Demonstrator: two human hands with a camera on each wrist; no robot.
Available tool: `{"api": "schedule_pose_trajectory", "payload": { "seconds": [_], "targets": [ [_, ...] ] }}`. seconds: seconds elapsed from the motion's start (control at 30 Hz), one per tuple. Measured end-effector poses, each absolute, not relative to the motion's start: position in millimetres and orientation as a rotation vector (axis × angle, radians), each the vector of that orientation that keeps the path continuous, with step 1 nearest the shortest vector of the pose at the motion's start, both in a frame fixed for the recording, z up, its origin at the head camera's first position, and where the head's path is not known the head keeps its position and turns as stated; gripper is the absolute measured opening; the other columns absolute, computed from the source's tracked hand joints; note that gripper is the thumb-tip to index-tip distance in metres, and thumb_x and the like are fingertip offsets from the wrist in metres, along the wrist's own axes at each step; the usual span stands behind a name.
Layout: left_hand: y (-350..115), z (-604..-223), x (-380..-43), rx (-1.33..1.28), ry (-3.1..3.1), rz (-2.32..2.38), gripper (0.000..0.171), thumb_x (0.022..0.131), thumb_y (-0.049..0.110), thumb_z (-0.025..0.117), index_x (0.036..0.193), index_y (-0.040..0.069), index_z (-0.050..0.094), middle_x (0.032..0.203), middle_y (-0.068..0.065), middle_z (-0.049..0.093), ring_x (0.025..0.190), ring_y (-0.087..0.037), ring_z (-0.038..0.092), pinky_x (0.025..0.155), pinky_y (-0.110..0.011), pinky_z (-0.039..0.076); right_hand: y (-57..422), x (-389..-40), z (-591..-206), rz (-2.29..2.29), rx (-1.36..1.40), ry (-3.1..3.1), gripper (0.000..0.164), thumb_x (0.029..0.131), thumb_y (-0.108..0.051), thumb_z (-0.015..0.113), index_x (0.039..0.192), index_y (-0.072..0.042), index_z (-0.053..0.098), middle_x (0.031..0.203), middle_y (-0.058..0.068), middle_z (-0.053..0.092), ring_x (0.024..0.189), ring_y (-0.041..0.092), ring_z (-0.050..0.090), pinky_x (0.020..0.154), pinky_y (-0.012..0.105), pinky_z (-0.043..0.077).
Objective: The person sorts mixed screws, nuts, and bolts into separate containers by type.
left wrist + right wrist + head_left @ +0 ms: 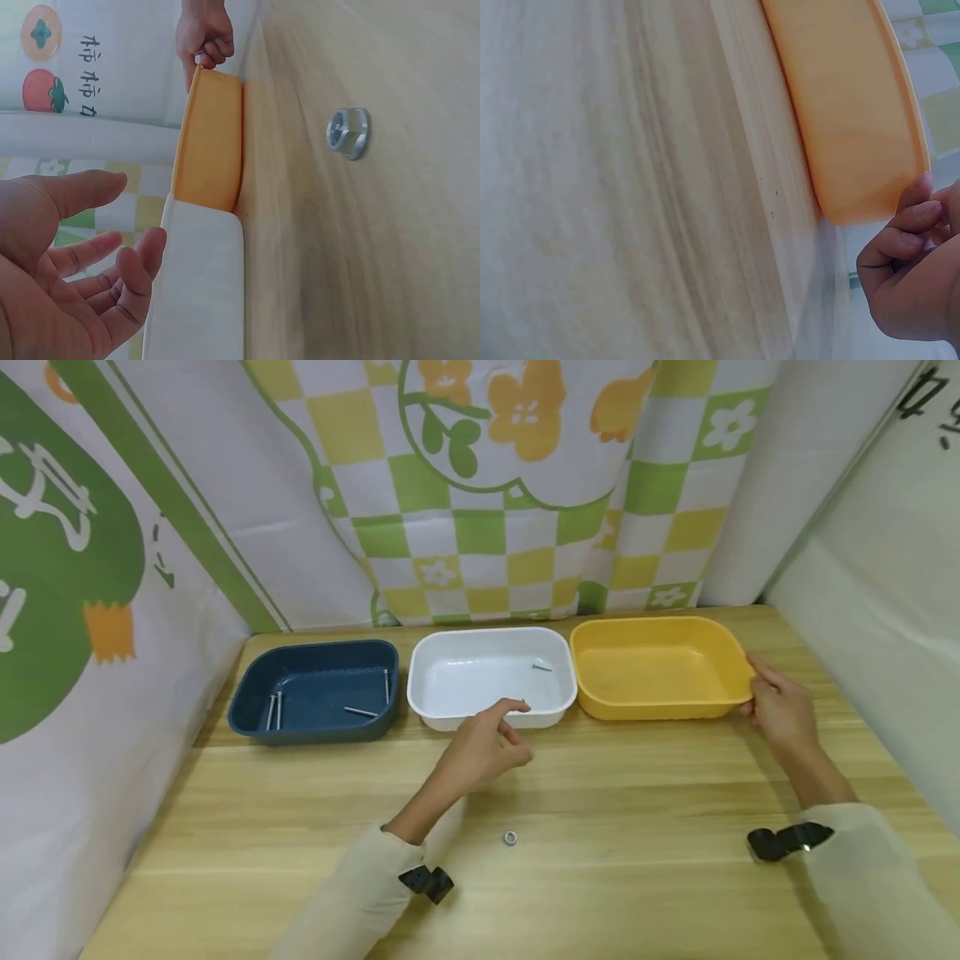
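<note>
My right hand grips the right end of the yellow tray by its rim; the right wrist view shows curled fingers at that corner. Over the front edge of the white tray hovers my left hand. Its fingers are loosely bent, and the left wrist view shows nothing between them. Inside the white tray lies a small screw, and part of the tray is hidden by the left hand. A silver flanged nut rests on the table in front of the trays.
A dark blue tray at the left holds several long screws, one pair side by side. All three trays stand in a row near the back of the wooden table. Behind hangs a patterned cloth, with white cloth at both sides.
</note>
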State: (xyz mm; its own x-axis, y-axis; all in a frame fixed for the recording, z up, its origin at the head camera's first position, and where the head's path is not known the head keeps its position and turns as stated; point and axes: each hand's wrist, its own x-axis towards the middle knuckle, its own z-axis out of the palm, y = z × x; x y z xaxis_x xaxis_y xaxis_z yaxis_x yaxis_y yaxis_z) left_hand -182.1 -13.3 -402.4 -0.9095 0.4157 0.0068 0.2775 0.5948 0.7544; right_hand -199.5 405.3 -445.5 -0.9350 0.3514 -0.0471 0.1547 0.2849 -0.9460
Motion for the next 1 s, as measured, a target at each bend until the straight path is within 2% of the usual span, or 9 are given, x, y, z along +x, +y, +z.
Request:
{"api": "schedule_pose_trajectory", "payload": {
  "seconds": [0.13,0.43,0.67,0.8,0.9,1.0],
  "targets": [
    [-24,-407,-172,0.556,2.643,1.203,0.057,0.081,0.014,0.079,0.134,0.013,0.06,0.091,-0.003,0.068,0.069,-0.014,0.058,0.062,-0.03,0.047,407,-197,-449,1.822,-0.483,-2.293,0.049,0.104,-0.017,0.043,0.152,-0.008,0.039,0.064,-0.009,0.061,0.052,0.001,0.052,0.044,0.016,0.043],
    [-49,-417,-150,0.453,2.614,1.173,0.063,0.078,0.012,0.08,0.137,0.011,0.058,0.089,-0.003,0.066,0.067,-0.014,0.058,0.064,-0.033,0.047,406,-200,-448,1.962,-0.493,-2.185,0.049,0.104,-0.016,0.045,0.152,-0.01,0.04,0.063,-0.006,0.06,0.051,0.003,0.051,0.043,0.016,0.043],
    [-55,-427,-137,0.349,2.608,1.171,0.083,0.071,0.009,0.085,0.145,0.015,0.048,0.092,-0.008,0.061,0.069,-0.018,0.054,0.063,-0.036,0.045,406,-198,-445,1.973,-0.505,-2.177,0.05,0.104,-0.016,0.044,0.153,-0.009,0.039,0.065,-0.006,0.061,0.053,0.003,0.052,0.045,0.016,0.044],
    [-58,-431,-129,0.351,2.604,1.129,0.086,0.07,0.006,0.086,0.144,0.016,0.043,0.079,-0.004,0.06,0.064,-0.018,0.052,0.059,-0.034,0.043,405,-200,-447,1.995,-0.502,-2.151,0.05,0.103,-0.016,0.045,0.153,-0.008,0.039,0.066,-0.006,0.061,0.054,0.002,0.052,0.045,0.015,0.043],
    [-60,-435,-125,0.373,2.574,1.136,0.082,0.071,0.002,0.082,0.142,0.016,0.043,0.067,0.001,0.059,0.054,-0.014,0.051,0.054,-0.032,0.043,405,-201,-448,1.991,-0.503,-2.157,0.05,0.103,-0.016,0.045,0.152,-0.009,0.04,0.065,-0.006,0.06,0.053,0.002,0.053,0.045,0.015,0.044],
    [-57,-439,-121,0.384,2.59,1.116,0.076,0.069,-0.004,0.076,0.138,0.015,0.048,0.067,0.002,0.057,0.057,-0.013,0.051,0.055,-0.031,0.042,406,-201,-447,1.958,-0.507,-2.175,0.049,0.104,-0.017,0.045,0.152,-0.01,0.041,0.064,-0.006,0.06,0.053,0.002,0.053,0.045,0.015,0.044]
  ]
}}
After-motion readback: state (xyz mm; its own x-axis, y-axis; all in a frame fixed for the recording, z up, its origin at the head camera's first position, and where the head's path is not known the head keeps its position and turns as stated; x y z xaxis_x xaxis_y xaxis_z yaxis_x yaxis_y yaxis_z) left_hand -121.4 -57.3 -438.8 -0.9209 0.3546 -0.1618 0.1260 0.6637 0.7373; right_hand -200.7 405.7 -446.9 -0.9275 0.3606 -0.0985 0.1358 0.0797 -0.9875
